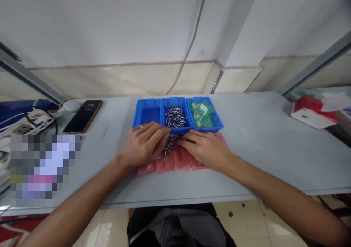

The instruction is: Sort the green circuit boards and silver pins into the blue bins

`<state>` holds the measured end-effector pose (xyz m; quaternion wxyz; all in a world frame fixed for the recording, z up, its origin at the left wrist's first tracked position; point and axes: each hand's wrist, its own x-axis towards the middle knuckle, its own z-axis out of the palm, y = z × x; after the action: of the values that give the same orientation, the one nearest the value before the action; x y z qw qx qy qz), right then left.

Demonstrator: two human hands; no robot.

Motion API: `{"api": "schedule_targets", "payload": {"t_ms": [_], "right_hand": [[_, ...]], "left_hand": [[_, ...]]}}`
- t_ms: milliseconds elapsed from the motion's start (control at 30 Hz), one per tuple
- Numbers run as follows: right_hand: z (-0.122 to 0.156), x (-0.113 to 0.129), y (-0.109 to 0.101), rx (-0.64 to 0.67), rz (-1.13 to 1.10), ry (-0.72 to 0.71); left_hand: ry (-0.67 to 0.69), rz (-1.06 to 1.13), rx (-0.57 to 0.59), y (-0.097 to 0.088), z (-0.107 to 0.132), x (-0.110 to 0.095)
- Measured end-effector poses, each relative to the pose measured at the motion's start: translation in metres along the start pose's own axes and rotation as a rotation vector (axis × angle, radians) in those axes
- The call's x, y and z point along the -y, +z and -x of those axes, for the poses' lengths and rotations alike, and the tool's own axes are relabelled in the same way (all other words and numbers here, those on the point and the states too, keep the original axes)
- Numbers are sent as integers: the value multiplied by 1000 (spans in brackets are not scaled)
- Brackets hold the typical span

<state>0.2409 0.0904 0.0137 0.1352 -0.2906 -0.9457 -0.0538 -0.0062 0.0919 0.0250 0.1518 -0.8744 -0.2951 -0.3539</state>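
Silver metal pins (171,142) lie in a small loose heap between the two hands, on a layer of red plastic bags (175,160). The left hand (145,144) is curved over the heap's left side, its fingers pressed together and pointing right, and a thin ring (141,126) sits on one finger. The right hand (204,149) lies flatter on the bags at the heap's right side, its fingers also together and pointing left. One cannot tell if either hand pinches a pin, because the fingertips are mostly hidden.

The pins seem to be light, stiff and smooth, so they probably roll and slip easily. It is likely safest to take each one by its thin shaft, between fingertip and thumb. The thin bags under them may also slide a little.

Just far of the hands stand three blue plastic bins (174,101) in a row: the left one shows only its blue bottom, the middle one holds more pins (174,117), and the right one holds green-tinted plastic bags (203,112). They stand on a grey table (246,148). Further left are a black phone (83,116) and a white power strip (34,122). At the far right lies a red and white packet (312,111).
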Motion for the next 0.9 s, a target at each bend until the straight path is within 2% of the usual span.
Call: {"api": "schedule_targets", "payload": {"t_ms": [200,567,800,900], "right_hand": [[-1,0,3,-12,22,-17],[-3,2,-1,45,8,-36],[0,2,-7,6,-46,41],[1,0,-3,-56,-90,66]], "left_hand": [[-2,3,5,2,1,2],[16,-11,20,0,1,0],[18,-14,16,1,2,2],[27,-13,9,1,2,2]]}}
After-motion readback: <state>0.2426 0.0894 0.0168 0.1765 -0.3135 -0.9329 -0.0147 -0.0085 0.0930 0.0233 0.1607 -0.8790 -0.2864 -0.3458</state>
